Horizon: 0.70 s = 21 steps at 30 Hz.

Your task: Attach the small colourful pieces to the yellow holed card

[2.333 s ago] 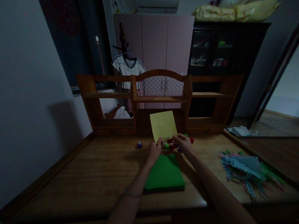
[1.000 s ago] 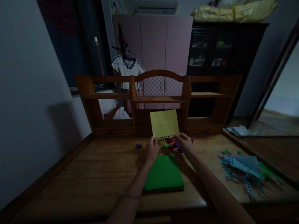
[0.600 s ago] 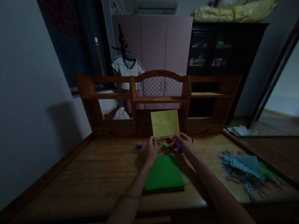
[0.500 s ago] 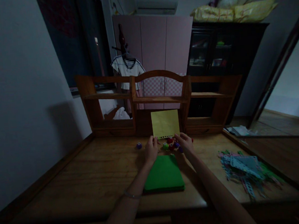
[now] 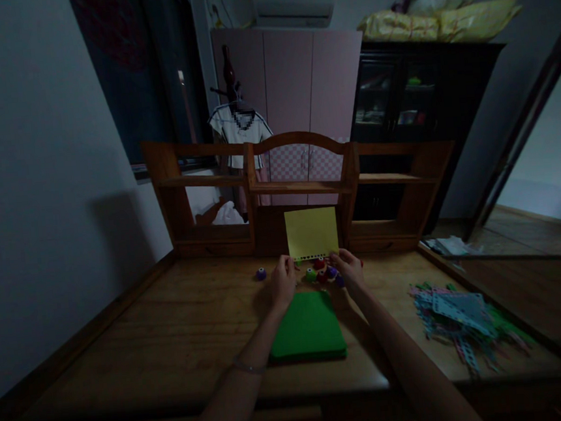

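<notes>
the yellow sheet [image 5: 311,232] stands upright just beyond both hands, its punched lower edge running left to right between them. the left hand [image 5: 283,283] pinches the lower left corner, the right hand [image 5: 348,269] the lower right; both are equally near. one green pad [image 5: 308,325] lies flat on the bench [image 5: 174,338] below them. one purple punch [image 5: 261,274] sits apart to the left; several more cluster between the hands, too dim to count.

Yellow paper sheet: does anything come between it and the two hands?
Nothing visible does. The left hand and right hand already pinch the lower corners of the yellow paper sheet, held upright above small colourful round punches on the wooden desk.
</notes>
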Motion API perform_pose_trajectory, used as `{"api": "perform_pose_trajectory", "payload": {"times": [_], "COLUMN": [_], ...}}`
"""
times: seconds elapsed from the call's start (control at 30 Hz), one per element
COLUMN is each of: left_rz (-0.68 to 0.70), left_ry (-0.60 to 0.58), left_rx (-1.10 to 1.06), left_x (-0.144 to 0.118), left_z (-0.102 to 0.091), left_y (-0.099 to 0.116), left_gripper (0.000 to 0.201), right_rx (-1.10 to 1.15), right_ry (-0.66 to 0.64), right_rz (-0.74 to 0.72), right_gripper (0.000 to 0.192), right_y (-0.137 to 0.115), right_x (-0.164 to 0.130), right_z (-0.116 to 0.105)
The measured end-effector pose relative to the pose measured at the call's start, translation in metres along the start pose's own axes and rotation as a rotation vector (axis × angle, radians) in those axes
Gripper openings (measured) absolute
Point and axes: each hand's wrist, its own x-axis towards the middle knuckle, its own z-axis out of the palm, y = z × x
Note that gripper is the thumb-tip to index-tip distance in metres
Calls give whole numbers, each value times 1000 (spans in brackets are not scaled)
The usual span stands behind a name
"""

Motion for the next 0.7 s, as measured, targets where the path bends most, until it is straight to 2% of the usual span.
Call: {"api": "perform_pose_trajectory", "payload": {"times": [0.3, 0.53, 0.7], "left_rz": [0, 4, -43], "left_ry": [19, 47, 38], "left_rx": [-9, -20, -35], "left_x": [0, 2, 3], "left_z": [1, 0, -1], "left_y": [-1, -6, -6], "left_gripper": [26, 34, 34], "right_rx": [14, 53, 38], "right_ry": [32, 24, 81], "right_rz": [-10, -37, -28], "right_gripper": [34, 30, 32], "right_y": [8, 4, 3], "right_x": [5, 2, 2], "right_z": [-1, -1, -2]}}
